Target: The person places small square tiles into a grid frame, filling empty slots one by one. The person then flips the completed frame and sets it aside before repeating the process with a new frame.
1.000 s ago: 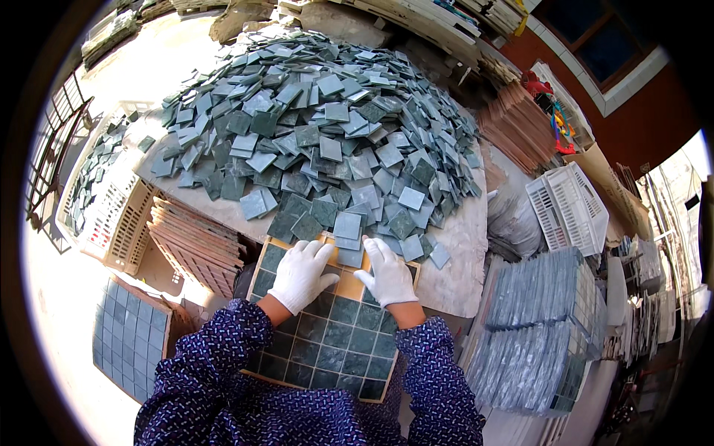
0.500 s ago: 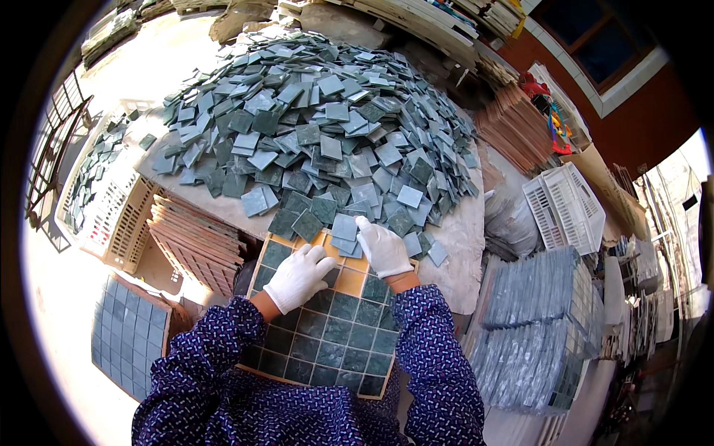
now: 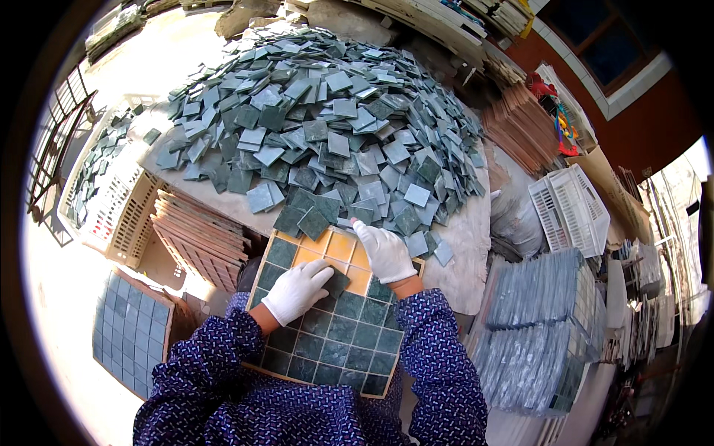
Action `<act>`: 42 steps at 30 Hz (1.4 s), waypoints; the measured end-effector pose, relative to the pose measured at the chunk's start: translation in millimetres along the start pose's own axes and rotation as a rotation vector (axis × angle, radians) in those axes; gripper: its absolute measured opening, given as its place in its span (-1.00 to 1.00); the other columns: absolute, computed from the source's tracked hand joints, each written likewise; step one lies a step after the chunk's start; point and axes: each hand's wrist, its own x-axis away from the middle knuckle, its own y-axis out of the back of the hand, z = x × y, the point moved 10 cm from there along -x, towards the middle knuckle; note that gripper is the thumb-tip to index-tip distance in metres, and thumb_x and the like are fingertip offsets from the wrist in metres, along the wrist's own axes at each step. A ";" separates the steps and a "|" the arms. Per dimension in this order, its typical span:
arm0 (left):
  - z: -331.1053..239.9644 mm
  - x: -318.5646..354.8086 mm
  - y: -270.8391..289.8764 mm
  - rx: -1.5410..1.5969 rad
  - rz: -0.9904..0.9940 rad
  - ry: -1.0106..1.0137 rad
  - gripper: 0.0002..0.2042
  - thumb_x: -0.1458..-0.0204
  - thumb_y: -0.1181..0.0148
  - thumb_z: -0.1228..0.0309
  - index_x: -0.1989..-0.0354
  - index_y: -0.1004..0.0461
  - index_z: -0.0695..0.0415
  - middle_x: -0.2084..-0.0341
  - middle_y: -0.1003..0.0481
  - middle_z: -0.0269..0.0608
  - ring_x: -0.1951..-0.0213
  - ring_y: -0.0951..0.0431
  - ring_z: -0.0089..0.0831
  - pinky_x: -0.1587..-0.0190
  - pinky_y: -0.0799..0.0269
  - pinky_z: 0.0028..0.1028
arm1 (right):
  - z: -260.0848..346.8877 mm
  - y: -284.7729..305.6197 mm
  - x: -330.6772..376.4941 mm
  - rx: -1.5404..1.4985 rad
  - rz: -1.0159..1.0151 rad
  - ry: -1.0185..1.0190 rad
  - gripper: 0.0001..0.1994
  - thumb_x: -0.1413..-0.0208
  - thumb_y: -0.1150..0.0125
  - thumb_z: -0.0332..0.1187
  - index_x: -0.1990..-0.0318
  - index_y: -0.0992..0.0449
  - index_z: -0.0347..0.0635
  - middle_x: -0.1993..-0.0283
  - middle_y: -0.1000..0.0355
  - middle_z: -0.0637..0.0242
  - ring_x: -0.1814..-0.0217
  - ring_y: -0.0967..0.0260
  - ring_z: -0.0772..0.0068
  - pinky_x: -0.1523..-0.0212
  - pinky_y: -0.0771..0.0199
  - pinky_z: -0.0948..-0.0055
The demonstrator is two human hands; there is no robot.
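A gridded tray (image 3: 343, 247) with a yellow base lies across my lap, tilted toward the pile. Dark green square stone tiles (image 3: 346, 305) fill its lower rows and left side, and several bare yellow cells show near the top. My left hand (image 3: 299, 291), in a white glove, closes on a dark tile (image 3: 337, 282) over the tray's middle. At the tray's upper edge my right hand (image 3: 384, 253), also gloved, has its fingers closed; a thin pale tile edge (image 3: 344, 222) shows at the fingertips, the rest hidden. Loose tiles (image 3: 314, 223) overlap the tray's top edge.
A large heap of loose tiles (image 3: 327, 126) covers the table (image 3: 465, 275) ahead. Left stand a white crate (image 3: 123, 223), stacked reddish trays (image 3: 197, 238) and a tile-filled panel (image 3: 130, 327). Right are plastic-wrapped tile stacks (image 3: 532, 327) and another white crate (image 3: 571, 208).
The pale tiles at my right fingertips now show only a thin edge. More yellow cells are uncovered between my hands. My left hand and its tile have shifted slightly down.
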 end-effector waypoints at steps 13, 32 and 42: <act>1.6 -28.4 -5.0 -0.016 0.196 0.072 -0.47 0.16 -0.35 0.28 -0.03 -0.36 0.13 0.02 -0.34 -0.11 0.05 -0.44 -0.09 0.00 -0.39 -0.25 | -17.6 0.2 55.9 -0.405 0.139 -0.473 -0.77 -0.10 -0.14 -0.34 0.08 -0.45 -0.10 0.13 -0.47 0.09 0.07 -0.43 -0.03 0.09 -0.43 0.14; -46.2 -18.5 -26.7 -0.261 0.168 -0.142 -0.24 0.14 -0.28 0.09 -0.24 -0.26 0.24 -0.29 -0.19 -0.05 -0.34 -0.13 -0.20 -0.36 0.04 -0.16 | -6.7 20.6 -3.6 -0.134 -0.025 -0.334 -0.58 0.02 -0.29 -0.29 -0.03 -0.42 -0.11 -0.05 -0.38 0.15 -0.04 -0.38 0.06 -0.03 -0.43 0.21; -40.8 9.1 -28.5 -0.207 0.041 0.011 -0.22 0.06 -0.12 -0.08 -0.27 -0.22 0.22 -0.27 -0.22 -0.07 -0.33 -0.14 -0.20 -0.35 0.11 -0.01 | -24.7 -2.3 -10.2 -0.103 -0.053 -0.502 -0.65 0.02 -0.31 -0.27 0.08 -0.37 -0.04 0.08 -0.42 0.22 0.09 -0.43 0.11 0.11 -0.46 0.22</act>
